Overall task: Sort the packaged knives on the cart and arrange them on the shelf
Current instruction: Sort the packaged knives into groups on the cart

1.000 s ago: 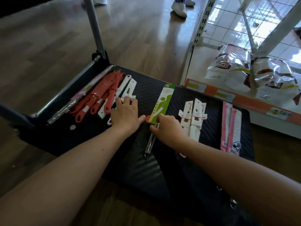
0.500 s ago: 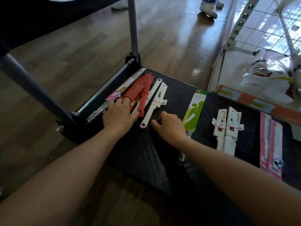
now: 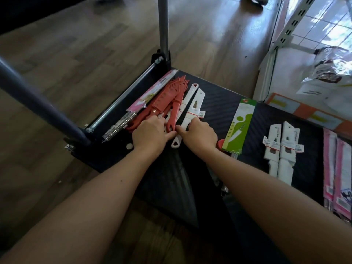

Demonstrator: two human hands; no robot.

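Observation:
On the black cart deck (image 3: 219, 100) lies a bunch of red sheathed knives (image 3: 167, 100), with two white sheathed knives (image 3: 192, 101) right beside them. My left hand (image 3: 150, 134) covers the red handles, fingers bent over them and thumb reaching the white handle. My right hand (image 3: 198, 134) pinches the handle of a white knife between thumb and curled fingers. A green-carded knife (image 3: 240, 124) lies to the right of that hand. Farther right lie a pair of white packaged knives (image 3: 283, 149) and pink packaged knives (image 3: 339, 178).
A pink-carded knife with a steel handle (image 3: 150, 94) lies along the cart's left rail. The grey cart handle (image 3: 38, 103) rises at left. A white shelf unit (image 3: 285, 31) with snack bags (image 3: 327, 73) stands at right. A person's shoe (image 3: 257, 0) shows on the wooden floor.
My right hand left the green-carded knife and moved left onto the white knives. My left hand shifted down the red handles until both hands meet. The view swung left.

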